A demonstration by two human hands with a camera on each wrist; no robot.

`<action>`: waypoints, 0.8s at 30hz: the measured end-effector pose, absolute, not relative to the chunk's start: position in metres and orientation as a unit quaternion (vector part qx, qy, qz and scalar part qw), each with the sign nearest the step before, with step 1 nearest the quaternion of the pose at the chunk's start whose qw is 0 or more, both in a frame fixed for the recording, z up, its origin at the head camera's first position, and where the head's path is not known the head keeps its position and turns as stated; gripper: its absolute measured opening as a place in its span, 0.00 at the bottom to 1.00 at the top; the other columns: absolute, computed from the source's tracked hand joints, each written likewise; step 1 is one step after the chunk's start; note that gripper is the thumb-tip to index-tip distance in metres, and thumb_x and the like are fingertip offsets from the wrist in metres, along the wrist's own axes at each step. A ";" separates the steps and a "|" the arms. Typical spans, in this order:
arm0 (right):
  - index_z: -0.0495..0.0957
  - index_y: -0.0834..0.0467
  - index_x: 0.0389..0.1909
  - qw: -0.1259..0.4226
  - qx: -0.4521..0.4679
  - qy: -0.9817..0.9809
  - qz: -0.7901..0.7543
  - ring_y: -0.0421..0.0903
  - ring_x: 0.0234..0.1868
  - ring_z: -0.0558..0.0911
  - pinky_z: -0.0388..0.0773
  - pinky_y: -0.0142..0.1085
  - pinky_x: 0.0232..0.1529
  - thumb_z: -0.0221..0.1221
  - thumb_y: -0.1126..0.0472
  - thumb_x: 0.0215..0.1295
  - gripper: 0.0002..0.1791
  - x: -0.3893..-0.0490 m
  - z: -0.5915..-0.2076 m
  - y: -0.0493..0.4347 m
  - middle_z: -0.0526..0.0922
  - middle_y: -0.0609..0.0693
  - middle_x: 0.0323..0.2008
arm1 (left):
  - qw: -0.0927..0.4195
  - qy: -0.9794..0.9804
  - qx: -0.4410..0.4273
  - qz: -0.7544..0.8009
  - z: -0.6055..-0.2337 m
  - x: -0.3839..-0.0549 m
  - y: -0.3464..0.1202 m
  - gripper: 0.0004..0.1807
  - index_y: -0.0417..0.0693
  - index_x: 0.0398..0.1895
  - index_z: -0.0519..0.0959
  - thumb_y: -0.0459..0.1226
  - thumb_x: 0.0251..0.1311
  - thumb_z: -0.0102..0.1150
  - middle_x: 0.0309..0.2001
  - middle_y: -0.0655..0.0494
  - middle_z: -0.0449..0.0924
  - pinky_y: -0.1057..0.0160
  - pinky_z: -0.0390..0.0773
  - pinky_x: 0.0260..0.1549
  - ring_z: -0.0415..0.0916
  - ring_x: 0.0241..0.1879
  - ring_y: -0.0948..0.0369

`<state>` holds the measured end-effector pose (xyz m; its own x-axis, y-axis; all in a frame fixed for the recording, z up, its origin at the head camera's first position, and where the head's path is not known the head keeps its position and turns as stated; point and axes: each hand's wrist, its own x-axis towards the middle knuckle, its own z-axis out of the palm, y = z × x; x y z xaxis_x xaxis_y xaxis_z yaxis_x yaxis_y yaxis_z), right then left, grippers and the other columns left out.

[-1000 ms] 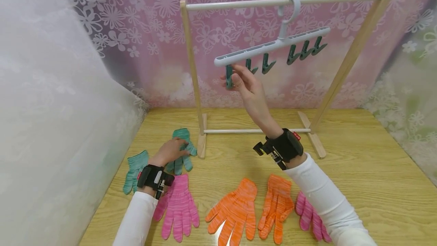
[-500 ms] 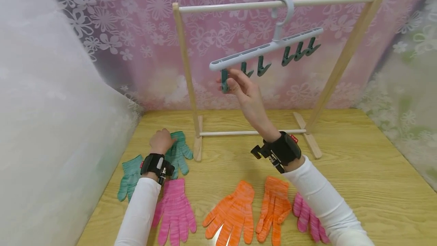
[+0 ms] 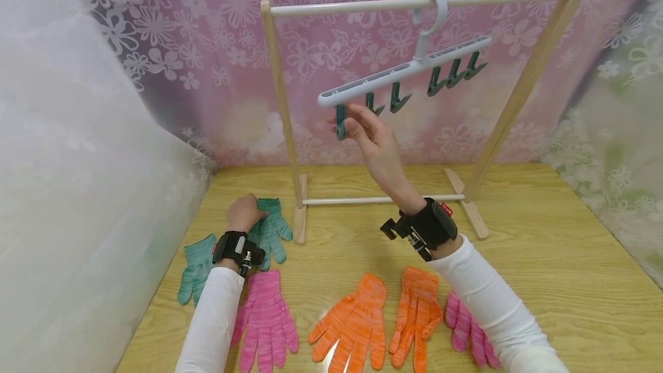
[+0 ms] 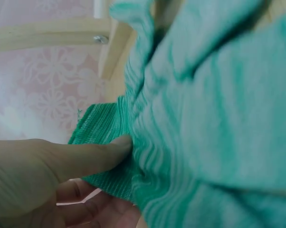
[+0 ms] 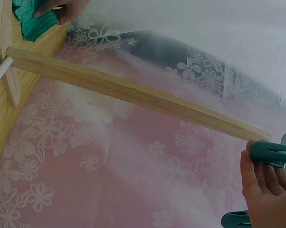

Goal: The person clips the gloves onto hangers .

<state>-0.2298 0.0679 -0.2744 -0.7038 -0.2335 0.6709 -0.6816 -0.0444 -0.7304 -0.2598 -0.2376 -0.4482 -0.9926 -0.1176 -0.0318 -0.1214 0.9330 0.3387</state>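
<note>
My left hand [image 3: 242,213] pinches the cuff of a green knit glove [image 3: 274,233] on the table; in the left wrist view the thumb lies over the ribbed cuff [image 4: 102,126], the fingers beneath. Up at the rack, my right hand [image 3: 380,151] holds the dark green clothespin [image 3: 340,122] at the left end of a light grey hanger [image 3: 380,79]. In the right wrist view fingers curl behind that clothespin [image 5: 271,152]. The hanger tilts, left end lower, and several more green clips hang along it. A second green glove [image 3: 197,266] lies left, partly behind the left forearm.
A wooden rack [image 3: 282,102] with a white top rod [image 3: 352,7] bears the hanger. Nearer me lie a pink glove [image 3: 268,321], two orange gloves [image 3: 354,321], and another pink glove [image 3: 468,327] partly under the right sleeve. A white sheet [image 3: 98,217] stands at left.
The left hand has shifted left from over the green glove's middle to its cuff and now pinches it. The right hand stays at the end clothespin; the head view shifted slightly.
</note>
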 end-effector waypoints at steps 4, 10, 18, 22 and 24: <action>0.72 0.69 0.64 0.177 0.340 -0.675 0.631 0.65 0.53 0.80 0.80 0.39 0.54 0.49 0.65 0.79 0.19 -0.230 -0.274 0.068 0.83 0.65 0.52 | -0.016 0.976 -0.073 0.204 -0.450 -0.255 -0.236 0.24 0.31 0.52 0.79 0.42 0.63 0.69 0.44 0.35 0.83 0.50 0.80 0.32 0.80 0.35 0.46; 0.72 0.70 0.63 0.178 0.341 -0.679 0.626 0.61 0.55 0.81 0.80 0.39 0.55 0.50 0.64 0.78 0.20 -0.232 -0.276 0.071 0.82 0.65 0.54 | -0.052 0.959 -0.081 0.266 -0.447 -0.245 -0.232 0.27 0.31 0.59 0.76 0.43 0.66 0.66 0.47 0.33 0.83 0.48 0.80 0.32 0.82 0.36 0.43; 0.73 0.68 0.64 0.174 0.333 -0.696 0.612 0.48 0.53 0.84 0.81 0.39 0.55 0.52 0.64 0.77 0.20 -0.231 -0.271 0.072 0.83 0.63 0.55 | -0.091 0.933 -0.067 0.341 -0.431 -0.236 -0.230 0.27 0.30 0.65 0.71 0.41 0.71 0.59 0.56 0.27 0.78 0.41 0.80 0.47 0.80 0.52 0.36; 0.73 0.68 0.65 0.170 0.330 -0.701 0.609 0.55 0.55 0.83 0.81 0.39 0.56 0.51 0.65 0.77 0.19 -0.228 -0.269 0.072 0.83 0.63 0.55 | -0.102 0.930 -0.041 0.350 -0.423 -0.232 -0.228 0.28 0.30 0.68 0.70 0.40 0.73 0.57 0.55 0.26 0.79 0.41 0.79 0.45 0.79 0.50 0.36; 0.73 0.68 0.65 0.171 0.332 -0.699 0.610 0.54 0.54 0.83 0.81 0.40 0.57 0.51 0.65 0.78 0.19 -0.227 -0.269 0.071 0.83 0.63 0.55 | -0.107 0.925 -0.030 0.362 -0.418 -0.230 -0.226 0.29 0.30 0.70 0.69 0.41 0.74 0.57 0.56 0.27 0.78 0.41 0.78 0.47 0.78 0.51 0.36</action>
